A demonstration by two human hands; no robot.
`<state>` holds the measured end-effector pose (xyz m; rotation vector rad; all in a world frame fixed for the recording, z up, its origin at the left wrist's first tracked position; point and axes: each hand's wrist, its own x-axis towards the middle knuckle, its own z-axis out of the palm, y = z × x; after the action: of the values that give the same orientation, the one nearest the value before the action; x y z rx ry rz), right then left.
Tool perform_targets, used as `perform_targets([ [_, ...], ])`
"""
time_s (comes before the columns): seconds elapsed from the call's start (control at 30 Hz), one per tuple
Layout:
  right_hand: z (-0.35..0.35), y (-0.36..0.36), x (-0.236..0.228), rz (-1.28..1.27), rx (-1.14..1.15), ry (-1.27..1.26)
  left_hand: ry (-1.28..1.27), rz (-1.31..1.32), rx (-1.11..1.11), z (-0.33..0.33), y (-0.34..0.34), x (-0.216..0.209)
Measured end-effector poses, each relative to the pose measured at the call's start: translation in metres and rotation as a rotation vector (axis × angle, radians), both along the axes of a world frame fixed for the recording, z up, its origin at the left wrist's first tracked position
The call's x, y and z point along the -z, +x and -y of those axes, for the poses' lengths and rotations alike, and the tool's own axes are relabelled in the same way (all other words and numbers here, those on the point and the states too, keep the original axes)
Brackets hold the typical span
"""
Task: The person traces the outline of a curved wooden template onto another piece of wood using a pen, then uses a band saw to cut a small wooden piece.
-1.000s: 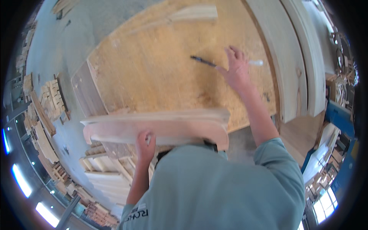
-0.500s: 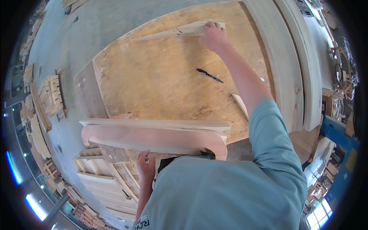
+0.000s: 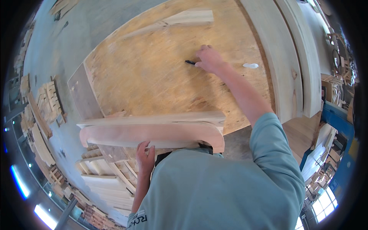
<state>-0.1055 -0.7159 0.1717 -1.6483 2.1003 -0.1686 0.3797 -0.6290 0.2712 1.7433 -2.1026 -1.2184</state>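
Observation:
My right hand (image 3: 210,59) is over the board, its fingers curled round a black pen (image 3: 190,62). One end of the pen sticks out past the thumb; the rest is hidden under the hand. Loosely bent and apart, the fingers of my left hand (image 3: 145,158) hold nothing, close to the near edge of a long wooden piece with curved ends (image 3: 153,135). A tapered pale wood piece (image 3: 188,17) lies untouched at the far side of the worn plywood board (image 3: 153,84).
Two long thick planks (image 3: 285,65) run along the board's right side. A small white object (image 3: 250,66) lies near them. Slatted wooden parts (image 3: 103,176) are low at left, and cut wood stacks (image 3: 50,99) stand on the floor. A blue frame (image 3: 337,126) is at right.
My right hand has left the tapered wood piece and come nearer, down onto the pen. The left hand has barely moved. The whole view has shifted slightly.

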Motion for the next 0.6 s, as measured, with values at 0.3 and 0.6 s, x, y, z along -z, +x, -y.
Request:
perform_targets([
  [0.3, 0.000, 0.016, 0.008, -0.024, -0.067, 0.002, 0.010, 0.028, -0.016, -0.004, -0.008, -0.008],
  [0.6, 0.013, 0.000, -0.015, 0.164, 0.019, 0.101, 0.040, 0.052, -0.046, -0.014, -0.005, -0.010],
])
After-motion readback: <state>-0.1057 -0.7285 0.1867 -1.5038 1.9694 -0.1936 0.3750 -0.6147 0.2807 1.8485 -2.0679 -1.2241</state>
